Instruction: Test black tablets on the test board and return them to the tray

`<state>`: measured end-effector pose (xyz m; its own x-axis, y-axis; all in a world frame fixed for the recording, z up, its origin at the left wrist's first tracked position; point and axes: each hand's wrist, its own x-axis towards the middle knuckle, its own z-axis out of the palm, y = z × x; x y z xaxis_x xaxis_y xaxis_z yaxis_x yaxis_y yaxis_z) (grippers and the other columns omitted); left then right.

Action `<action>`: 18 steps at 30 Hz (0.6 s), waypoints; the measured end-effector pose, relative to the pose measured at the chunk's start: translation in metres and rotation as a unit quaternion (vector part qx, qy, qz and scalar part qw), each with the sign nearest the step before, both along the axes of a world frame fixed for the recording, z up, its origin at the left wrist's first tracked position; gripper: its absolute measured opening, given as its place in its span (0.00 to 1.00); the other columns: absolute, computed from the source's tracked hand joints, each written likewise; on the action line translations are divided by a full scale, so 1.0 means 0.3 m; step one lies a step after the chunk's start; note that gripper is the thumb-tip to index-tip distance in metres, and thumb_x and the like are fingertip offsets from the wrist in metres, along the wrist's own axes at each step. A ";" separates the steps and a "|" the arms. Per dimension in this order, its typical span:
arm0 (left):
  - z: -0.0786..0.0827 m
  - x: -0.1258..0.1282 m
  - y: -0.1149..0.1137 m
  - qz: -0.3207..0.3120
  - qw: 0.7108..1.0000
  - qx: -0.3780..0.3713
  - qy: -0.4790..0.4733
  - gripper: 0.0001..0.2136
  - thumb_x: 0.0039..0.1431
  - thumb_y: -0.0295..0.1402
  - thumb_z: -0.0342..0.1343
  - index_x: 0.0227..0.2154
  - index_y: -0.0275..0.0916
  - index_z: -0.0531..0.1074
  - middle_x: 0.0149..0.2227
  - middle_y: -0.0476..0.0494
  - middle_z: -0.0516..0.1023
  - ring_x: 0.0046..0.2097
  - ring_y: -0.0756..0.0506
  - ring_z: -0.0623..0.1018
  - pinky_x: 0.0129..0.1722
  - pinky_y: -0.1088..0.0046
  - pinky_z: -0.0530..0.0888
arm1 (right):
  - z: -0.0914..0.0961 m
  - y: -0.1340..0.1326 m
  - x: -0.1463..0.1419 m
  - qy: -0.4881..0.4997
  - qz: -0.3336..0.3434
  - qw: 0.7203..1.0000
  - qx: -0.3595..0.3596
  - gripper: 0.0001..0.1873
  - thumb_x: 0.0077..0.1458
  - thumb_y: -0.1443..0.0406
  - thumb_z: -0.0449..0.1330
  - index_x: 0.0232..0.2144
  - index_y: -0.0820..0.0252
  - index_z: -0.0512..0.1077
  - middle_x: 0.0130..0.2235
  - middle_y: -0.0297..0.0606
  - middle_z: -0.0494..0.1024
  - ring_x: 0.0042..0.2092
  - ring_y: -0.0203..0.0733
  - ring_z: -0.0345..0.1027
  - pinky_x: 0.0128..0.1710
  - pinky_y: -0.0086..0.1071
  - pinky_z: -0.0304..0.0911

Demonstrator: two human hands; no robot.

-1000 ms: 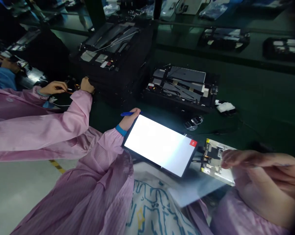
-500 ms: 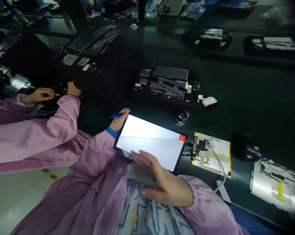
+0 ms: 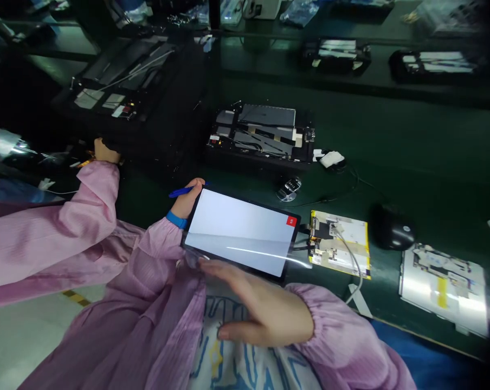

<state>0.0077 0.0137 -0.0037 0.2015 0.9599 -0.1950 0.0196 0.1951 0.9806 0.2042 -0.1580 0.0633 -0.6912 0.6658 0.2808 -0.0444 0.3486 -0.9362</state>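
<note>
- Reaching forward with the left hand (image 3: 188,201) to the upper left corner of the lit tablet (image 3: 237,233), blue band (image 3: 176,219) on the wrist.
- Holding the right hand (image 3: 261,309) low in front of the body, fingers pointing left, thumb spread toward the belly.
- Counting one tablet, one blue pen (image 3: 180,192), one yellow-edged board (image 3: 340,244), one silver panel (image 3: 444,292) and one black mouse-shaped gadget (image 3: 393,230).
- Also spotting two opened devices nearby, one in the middle (image 3: 265,135) and one to the left (image 3: 123,78), plus at least two more further back.
- Gripping the tablet's edge with the left, pen tucked in there too.
- Keeping the right pretty much open, fingertips by the tablet's lower left edge; can't tell if pinching the clear film (image 3: 269,254) across the screen's lower part.
- Seeing the tablet just left of the board, joined by short dark cables.
</note>
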 end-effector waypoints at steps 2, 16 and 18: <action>-0.003 0.000 0.002 -0.002 1.000 0.002 0.005 0.21 0.52 0.54 0.56 0.31 0.39 0.67 0.24 0.52 0.68 0.25 0.51 0.68 0.23 0.76 0.64 | -0.004 0.021 0.042 0.019 -0.109 0.994 0.000 0.30 0.58 0.61 0.59 0.60 0.57 0.54 0.55 0.48 0.68 0.57 0.44 0.63 0.57 0.40 0.60; 0.003 0.006 0.001 -0.009 1.000 0.009 0.004 0.20 0.52 0.53 0.57 0.30 0.39 0.67 0.22 0.53 0.65 0.24 0.52 0.65 0.24 0.77 0.63 | -0.025 0.439 0.423 0.217 -0.428 0.853 -0.203 0.24 0.65 0.55 0.31 0.34 0.57 0.63 0.23 0.28 0.62 0.24 0.30 0.59 0.30 0.33 0.59; 0.003 0.008 0.001 -0.006 1.000 0.001 -0.005 0.19 0.52 0.52 0.58 0.30 0.39 0.67 0.23 0.53 0.66 0.24 0.52 0.66 0.24 0.77 0.64 | -0.040 0.448 0.438 0.231 -0.432 0.847 -0.208 0.22 0.64 0.54 0.33 0.34 0.57 0.62 0.23 0.28 0.62 0.25 0.31 0.59 0.30 0.34 0.59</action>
